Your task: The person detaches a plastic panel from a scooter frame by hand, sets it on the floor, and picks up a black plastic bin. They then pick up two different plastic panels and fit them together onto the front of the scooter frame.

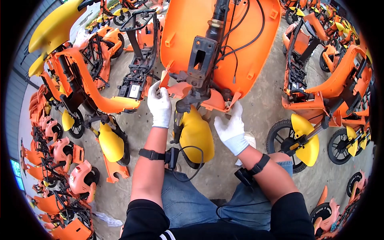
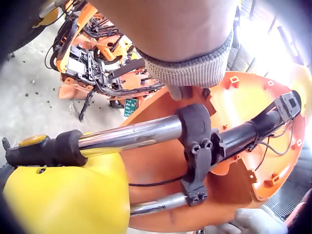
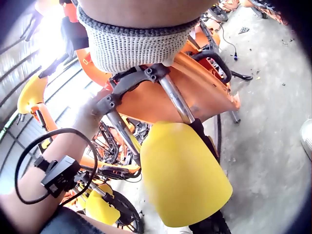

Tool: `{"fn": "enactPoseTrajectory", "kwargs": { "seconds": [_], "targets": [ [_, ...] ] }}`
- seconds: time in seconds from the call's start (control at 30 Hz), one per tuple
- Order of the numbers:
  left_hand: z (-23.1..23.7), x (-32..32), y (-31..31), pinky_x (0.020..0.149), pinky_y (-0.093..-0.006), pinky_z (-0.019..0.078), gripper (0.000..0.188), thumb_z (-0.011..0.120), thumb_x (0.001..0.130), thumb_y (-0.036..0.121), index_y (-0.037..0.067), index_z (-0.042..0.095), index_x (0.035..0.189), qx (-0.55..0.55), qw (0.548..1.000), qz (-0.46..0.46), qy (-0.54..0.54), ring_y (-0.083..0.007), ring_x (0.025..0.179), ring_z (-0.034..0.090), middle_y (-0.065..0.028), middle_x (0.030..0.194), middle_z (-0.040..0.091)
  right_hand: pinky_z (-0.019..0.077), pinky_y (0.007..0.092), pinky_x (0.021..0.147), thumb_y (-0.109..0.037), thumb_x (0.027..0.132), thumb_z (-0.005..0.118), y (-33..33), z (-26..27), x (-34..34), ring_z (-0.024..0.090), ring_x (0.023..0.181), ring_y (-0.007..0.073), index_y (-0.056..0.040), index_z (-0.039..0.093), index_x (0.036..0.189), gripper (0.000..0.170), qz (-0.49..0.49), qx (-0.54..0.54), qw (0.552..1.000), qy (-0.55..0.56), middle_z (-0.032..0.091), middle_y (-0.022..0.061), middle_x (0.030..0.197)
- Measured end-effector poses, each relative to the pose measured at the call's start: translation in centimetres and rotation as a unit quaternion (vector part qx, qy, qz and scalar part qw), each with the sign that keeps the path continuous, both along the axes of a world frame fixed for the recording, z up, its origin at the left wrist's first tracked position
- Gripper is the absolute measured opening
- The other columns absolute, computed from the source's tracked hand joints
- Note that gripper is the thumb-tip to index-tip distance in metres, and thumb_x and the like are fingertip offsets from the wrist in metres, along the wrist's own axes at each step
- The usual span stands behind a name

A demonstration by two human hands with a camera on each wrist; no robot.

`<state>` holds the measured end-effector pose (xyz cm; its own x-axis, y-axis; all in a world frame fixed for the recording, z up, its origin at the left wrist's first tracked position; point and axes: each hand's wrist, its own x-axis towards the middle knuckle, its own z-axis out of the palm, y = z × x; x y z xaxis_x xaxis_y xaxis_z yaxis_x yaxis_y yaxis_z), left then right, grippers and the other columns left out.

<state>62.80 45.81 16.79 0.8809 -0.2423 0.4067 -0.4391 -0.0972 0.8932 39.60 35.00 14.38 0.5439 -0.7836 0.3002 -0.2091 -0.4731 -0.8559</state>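
Note:
A large orange panel (image 1: 248, 40) surrounds a black steering column (image 1: 216, 30), with silver fork tubes (image 2: 141, 134) and a yellow fender (image 1: 196, 134) below. At the panel's lower left edge, my gloved left hand (image 1: 160, 105) pinches an orange tab between thumb and fingers. My right hand (image 1: 232, 130) touches the lower right corner of the orange part with its upper fingers, the thumb spread apart. In the right wrist view, the glove cuff (image 3: 134, 48) covers much of that hand and its fingers are hidden. Black cables (image 1: 260, 30) hang inside the panel.
Partly stripped orange scooters stand on both sides, one with a yellow fender (image 1: 111, 143) at left and another with a front wheel (image 1: 280, 138) at right. A loose orange piece (image 1: 115, 169) lies on the concrete floor (image 1: 256, 114). Orange parts are piled at far left.

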Motion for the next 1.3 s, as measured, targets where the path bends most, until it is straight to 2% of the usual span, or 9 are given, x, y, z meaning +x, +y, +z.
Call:
{"fn": "enactPoseTrajectory", "kwargs": {
  "seconds": [0.2,0.3,0.5,0.57,0.83,0.97,1.17,1.23,1.3],
  "targets": [
    [-0.9,0.7,-0.1,0.093,-0.03,0.049,0.029,0.058,0.097,0.008,-0.004,0.06,0.123,-0.015,1.0,-0.009,0.004,-0.0169,0.103,0.062,-0.0125,0.114,0.066,0.0519,0.0479,0.093,-0.013,0.08,0.069,0.6,0.0,-0.8,0.062,0.107,0.0466,-0.0007,0.023,0.146,0.082,0.013,-0.013,1.0,0.008,0.053,0.0295,0.129],
    [-1.4,1.0,0.1,0.092,-0.0298,0.0494,0.029,0.058,0.097,0.007,-0.004,0.059,0.124,-0.008,1.0,-0.015,-0.002,-0.0166,0.103,0.061,-0.0125,0.115,0.065,0.0527,0.0423,0.097,-0.01,0.082,0.071,0.5,-0.1,-0.9,0.057,0.119,0.0385,-0.0007,0.026,0.144,0.077,0.039,-0.014,0.999,-0.019,0.048,0.0254,0.134],
    [-1.1,0.3,0.5,0.091,-0.0291,0.0493,0.029,0.058,0.097,0.007,-0.003,0.058,0.124,0.009,0.999,-0.009,-0.034,-0.0161,0.103,0.06,-0.0121,0.116,0.061,0.0537,0.0398,0.093,-0.009,0.082,0.071,-0.6,-1.2,0.2,0.065,0.108,0.0319,-0.0034,0.034,0.135,0.065,-0.011,0.118,0.989,-0.084,0.056,0.0217,0.125],
    [-1.5,0.4,0.5,0.081,-0.0289,0.0526,0.03,0.06,0.098,0.011,-0.003,0.057,0.124,0.0,0.999,-0.003,-0.055,-0.0144,0.09,0.063,-0.0116,0.11,0.064,0.0537,0.0368,0.094,-0.008,0.082,0.072,-0.5,-0.3,0.2,0.065,0.109,0.0296,-0.004,0.036,0.133,0.062,-0.032,0.105,0.993,-0.05,0.056,0.0198,0.124],
    [-1.2,0.5,0.9,0.086,-0.0289,0.0523,0.029,0.061,0.096,0.01,-0.003,0.059,0.122,0.013,0.998,-0.009,-0.054,-0.0151,0.094,0.064,-0.0112,0.111,0.064,0.0503,0.0411,0.099,-0.003,0.083,0.07,-0.3,-0.8,0.6,0.061,0.115,0.0294,-0.0057,0.036,0.132,0.06,-0.047,0.091,0.995,-0.004,0.056,0.0187,0.125],
    [-1.0,0.7,1.1,0.086,-0.0293,0.0519,0.028,0.062,0.094,0.01,-0.003,0.059,0.119,0.025,0.997,-0.007,-0.068,-0.0154,0.094,0.063,-0.0109,0.11,0.064,0.0485,0.0383,0.101,-0.002,0.082,0.071,-0.7,-0.7,1.5,0.055,0.119,0.0232,-0.0074,0.029,0.132,0.065,-0.052,0.198,0.973,-0.108,0.05,0.0156,0.129],
    [-1.3,2.5,0.9,0.08,-0.0292,0.0547,0.035,0.06,0.091,0.007,-0.002,0.057,0.125,-0.037,0.988,-0.058,0.14,-0.0149,0.09,0.062,-0.0069,0.104,0.063,0.0468,0.0361,0.104,-0.001,0.083,0.07,-1.0,-0.7,2.7,0.051,0.12,0.0196,-0.0097,0.025,0.129,0.065,-0.088,0.256,0.942,-0.198,0.046,0.0122,0.128],
    [-0.9,2.4,0.3,0.08,-0.0304,0.0559,0.039,0.059,0.092,0.006,-0.002,0.056,0.13,-0.066,0.98,-0.05,0.181,-0.0154,0.088,0.063,-0.0058,0.101,0.064,0.0466,0.0361,0.105,-0.001,0.083,0.071,-1.6,-0.4,3.1,0.051,0.119,0.019,-0.0104,0.024,0.13,0.067,-0.036,0.473,0.814,-0.335,0.048,0.0133,0.126],
    [-0.5,2.2,0.4,0.08,-0.0273,0.0528,0.038,0.059,0.094,0.008,-0.006,0.056,0.13,-0.119,0.957,-0.105,0.243,-0.0133,0.085,0.062,-0.0101,0.108,0.065,0.0489,0.037,0.104,0.0,0.082,0.072,-1.1,0.2,2.5,0.054,0.117,0.0207,-0.0092,0.018,0.136,0.077,-0.005,0.556,0.724,-0.408,0.05,0.0157,0.124]
  ]
}}
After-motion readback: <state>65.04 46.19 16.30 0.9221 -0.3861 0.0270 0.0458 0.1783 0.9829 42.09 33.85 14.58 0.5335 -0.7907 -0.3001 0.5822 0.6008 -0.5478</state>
